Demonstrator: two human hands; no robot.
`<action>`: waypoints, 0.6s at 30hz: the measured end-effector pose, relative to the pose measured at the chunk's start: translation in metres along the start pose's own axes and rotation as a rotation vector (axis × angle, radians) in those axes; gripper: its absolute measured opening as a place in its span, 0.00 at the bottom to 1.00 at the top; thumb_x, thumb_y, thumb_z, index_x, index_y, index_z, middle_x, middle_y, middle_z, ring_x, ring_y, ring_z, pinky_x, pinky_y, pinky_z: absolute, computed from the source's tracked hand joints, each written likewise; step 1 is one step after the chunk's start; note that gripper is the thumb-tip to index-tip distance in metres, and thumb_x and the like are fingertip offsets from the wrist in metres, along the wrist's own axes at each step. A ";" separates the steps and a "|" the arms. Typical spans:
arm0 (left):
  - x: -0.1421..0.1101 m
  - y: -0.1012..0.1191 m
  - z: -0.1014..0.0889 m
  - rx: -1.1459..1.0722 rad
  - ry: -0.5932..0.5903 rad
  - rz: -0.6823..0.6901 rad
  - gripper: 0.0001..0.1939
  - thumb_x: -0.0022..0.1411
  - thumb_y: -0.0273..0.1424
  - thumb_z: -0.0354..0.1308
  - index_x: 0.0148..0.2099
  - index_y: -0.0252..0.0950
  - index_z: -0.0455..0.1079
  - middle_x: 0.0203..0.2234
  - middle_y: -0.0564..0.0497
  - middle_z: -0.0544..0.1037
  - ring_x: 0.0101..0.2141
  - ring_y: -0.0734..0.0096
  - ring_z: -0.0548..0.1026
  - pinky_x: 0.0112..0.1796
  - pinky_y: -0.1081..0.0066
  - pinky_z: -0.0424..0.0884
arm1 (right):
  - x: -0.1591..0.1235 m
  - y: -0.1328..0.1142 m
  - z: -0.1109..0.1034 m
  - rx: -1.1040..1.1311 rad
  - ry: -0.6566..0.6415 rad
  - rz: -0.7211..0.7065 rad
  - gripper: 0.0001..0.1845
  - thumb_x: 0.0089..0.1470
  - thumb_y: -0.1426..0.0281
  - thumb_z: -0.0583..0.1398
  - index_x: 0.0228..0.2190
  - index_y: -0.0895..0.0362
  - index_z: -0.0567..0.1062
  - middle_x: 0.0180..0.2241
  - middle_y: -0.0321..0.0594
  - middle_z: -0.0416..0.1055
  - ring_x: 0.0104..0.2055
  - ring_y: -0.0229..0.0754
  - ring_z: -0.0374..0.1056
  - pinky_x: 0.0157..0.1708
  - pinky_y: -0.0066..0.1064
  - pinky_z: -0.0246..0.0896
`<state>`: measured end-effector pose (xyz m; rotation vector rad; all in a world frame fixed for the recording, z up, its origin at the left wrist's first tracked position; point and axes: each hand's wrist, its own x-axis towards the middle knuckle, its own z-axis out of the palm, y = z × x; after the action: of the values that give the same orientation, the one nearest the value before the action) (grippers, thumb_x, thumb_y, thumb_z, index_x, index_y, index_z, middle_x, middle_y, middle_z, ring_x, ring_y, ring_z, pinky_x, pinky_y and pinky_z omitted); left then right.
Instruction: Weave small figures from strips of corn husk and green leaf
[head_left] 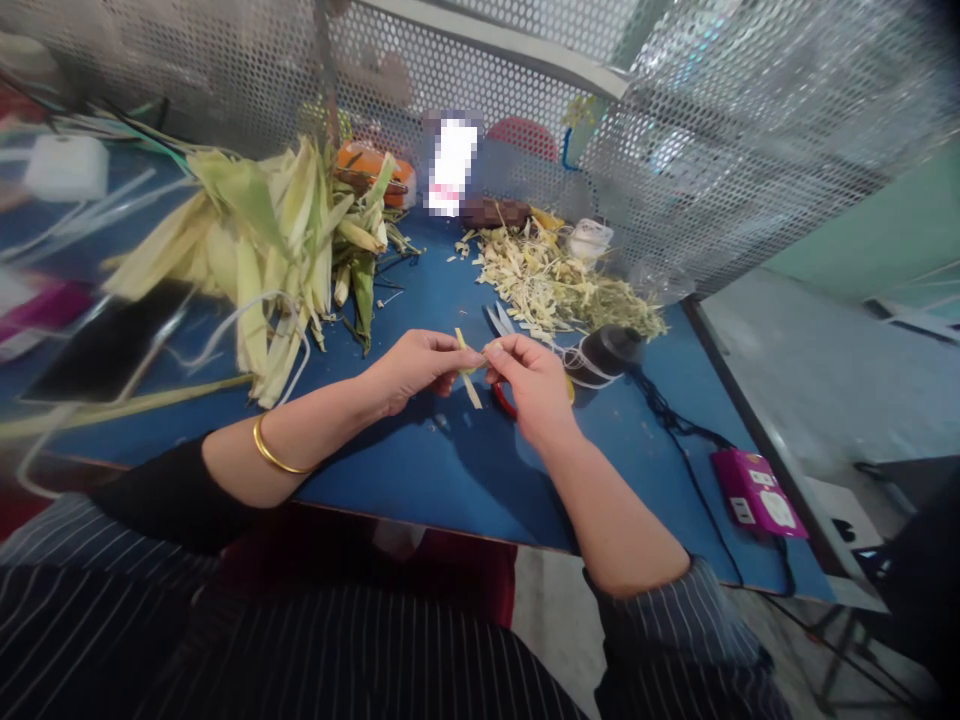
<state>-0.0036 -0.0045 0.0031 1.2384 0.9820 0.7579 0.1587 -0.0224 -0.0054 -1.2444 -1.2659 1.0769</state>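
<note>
Both hands meet over the blue table (450,480), pinching one narrow pale yellow husk strip (470,375). My left hand (416,366) grips the strip from the left with closed fingers; a gold bangle sits on that wrist. My right hand (531,385) pinches the strip's other end, fingers closed. Under the right hand lie scissors (501,325) with red handles, blades pointing away from me.
A heap of green and yellow corn husks (277,240) lies at the left. A pile of shredded husk scraps (555,285) sits behind the hands. A dark spool with thread (611,350), a pink device (757,492) with a black cable, and a perforated metal screen (712,150) stand around.
</note>
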 end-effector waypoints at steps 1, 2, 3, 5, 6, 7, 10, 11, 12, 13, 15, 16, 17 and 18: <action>0.001 -0.001 0.001 0.028 0.008 0.016 0.11 0.50 0.38 0.63 0.28 0.33 0.73 0.14 0.55 0.66 0.18 0.79 0.63 0.23 0.73 0.58 | -0.001 0.002 0.001 0.004 0.003 -0.015 0.08 0.47 0.66 0.62 0.23 0.57 0.72 0.19 0.31 0.65 0.22 0.33 0.59 0.26 0.28 0.54; 0.001 -0.002 0.002 0.049 0.012 0.030 0.11 0.50 0.37 0.62 0.28 0.33 0.74 0.14 0.55 0.66 0.17 0.79 0.62 0.23 0.73 0.57 | -0.001 0.003 0.002 0.010 0.015 -0.030 0.08 0.48 0.66 0.62 0.23 0.57 0.71 0.19 0.31 0.65 0.22 0.32 0.59 0.26 0.28 0.54; 0.001 -0.002 0.002 0.063 0.012 0.039 0.10 0.50 0.36 0.62 0.29 0.33 0.74 0.14 0.55 0.66 0.17 0.79 0.62 0.23 0.73 0.57 | -0.001 0.005 0.003 0.018 0.036 -0.046 0.08 0.48 0.67 0.62 0.22 0.57 0.71 0.19 0.31 0.64 0.22 0.32 0.59 0.26 0.28 0.54; 0.002 -0.002 0.003 0.071 0.012 0.041 0.09 0.50 0.34 0.62 0.30 0.32 0.75 0.14 0.55 0.67 0.18 0.79 0.61 0.23 0.73 0.57 | -0.002 0.007 0.004 0.024 0.083 -0.074 0.07 0.48 0.68 0.61 0.22 0.56 0.70 0.18 0.30 0.63 0.21 0.32 0.58 0.26 0.28 0.54; 0.002 -0.001 0.002 0.070 0.011 0.039 0.09 0.49 0.34 0.63 0.30 0.32 0.75 0.15 0.55 0.67 0.18 0.79 0.61 0.23 0.73 0.57 | -0.002 0.008 0.005 0.022 0.103 -0.082 0.07 0.48 0.68 0.61 0.22 0.56 0.70 0.18 0.30 0.63 0.21 0.32 0.58 0.26 0.28 0.54; 0.002 -0.001 0.002 0.073 0.006 0.039 0.09 0.49 0.34 0.63 0.30 0.32 0.75 0.15 0.54 0.68 0.18 0.79 0.61 0.23 0.73 0.57 | -0.001 0.008 0.004 0.015 0.118 -0.086 0.07 0.48 0.68 0.61 0.22 0.56 0.70 0.18 0.30 0.63 0.21 0.32 0.58 0.25 0.28 0.54; 0.002 -0.002 0.000 0.111 -0.002 0.052 0.10 0.49 0.35 0.63 0.31 0.33 0.76 0.15 0.54 0.68 0.18 0.78 0.61 0.23 0.72 0.57 | 0.001 0.006 0.000 -0.068 0.098 -0.083 0.07 0.49 0.67 0.60 0.23 0.55 0.70 0.18 0.31 0.64 0.21 0.33 0.59 0.26 0.29 0.56; 0.001 -0.002 -0.001 0.126 -0.003 0.056 0.11 0.49 0.36 0.63 0.31 0.33 0.76 0.15 0.54 0.68 0.18 0.78 0.62 0.23 0.72 0.57 | 0.002 0.004 -0.002 -0.113 0.069 -0.088 0.07 0.49 0.66 0.60 0.23 0.55 0.71 0.18 0.31 0.64 0.22 0.34 0.59 0.27 0.29 0.57; 0.001 -0.002 -0.001 0.140 -0.009 0.058 0.11 0.50 0.37 0.63 0.31 0.33 0.76 0.15 0.54 0.68 0.18 0.78 0.61 0.23 0.72 0.56 | 0.003 0.002 -0.004 -0.161 0.033 -0.100 0.07 0.49 0.66 0.60 0.24 0.56 0.72 0.19 0.32 0.66 0.23 0.34 0.61 0.28 0.29 0.58; 0.000 -0.002 -0.001 0.152 -0.015 0.056 0.12 0.50 0.37 0.63 0.30 0.33 0.76 0.14 0.54 0.67 0.18 0.78 0.61 0.23 0.72 0.56 | 0.003 0.000 -0.006 -0.203 -0.007 -0.117 0.07 0.50 0.65 0.60 0.25 0.55 0.73 0.21 0.33 0.68 0.24 0.35 0.62 0.29 0.30 0.59; -0.001 -0.002 0.000 0.188 -0.038 0.047 0.12 0.50 0.39 0.62 0.28 0.33 0.76 0.14 0.54 0.67 0.18 0.78 0.61 0.22 0.73 0.55 | 0.003 -0.003 -0.007 -0.243 -0.078 -0.142 0.07 0.50 0.65 0.60 0.27 0.55 0.76 0.25 0.35 0.71 0.28 0.36 0.64 0.32 0.31 0.60; -0.002 -0.001 0.000 0.216 -0.048 0.041 0.13 0.50 0.39 0.62 0.27 0.33 0.75 0.14 0.54 0.66 0.17 0.79 0.60 0.21 0.73 0.53 | 0.002 -0.004 -0.006 -0.234 -0.103 -0.134 0.07 0.50 0.64 0.61 0.28 0.55 0.76 0.26 0.35 0.72 0.29 0.36 0.65 0.32 0.31 0.60; -0.003 -0.001 0.001 0.248 -0.057 0.034 0.13 0.51 0.40 0.62 0.27 0.33 0.75 0.14 0.54 0.66 0.17 0.79 0.59 0.21 0.73 0.52 | 0.001 -0.005 -0.005 -0.211 -0.124 -0.109 0.07 0.49 0.64 0.61 0.28 0.54 0.77 0.27 0.35 0.73 0.29 0.36 0.65 0.32 0.31 0.61; -0.004 0.000 0.002 0.278 -0.065 0.026 0.14 0.51 0.40 0.61 0.27 0.33 0.76 0.14 0.54 0.66 0.17 0.79 0.58 0.20 0.73 0.50 | 0.001 -0.005 -0.004 -0.176 -0.133 -0.072 0.07 0.48 0.64 0.62 0.27 0.54 0.77 0.26 0.35 0.73 0.28 0.36 0.65 0.31 0.30 0.61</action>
<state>-0.0035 -0.0086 0.0038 1.5091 1.0442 0.6105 0.1624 -0.0224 -0.0003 -1.2636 -1.5228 1.0270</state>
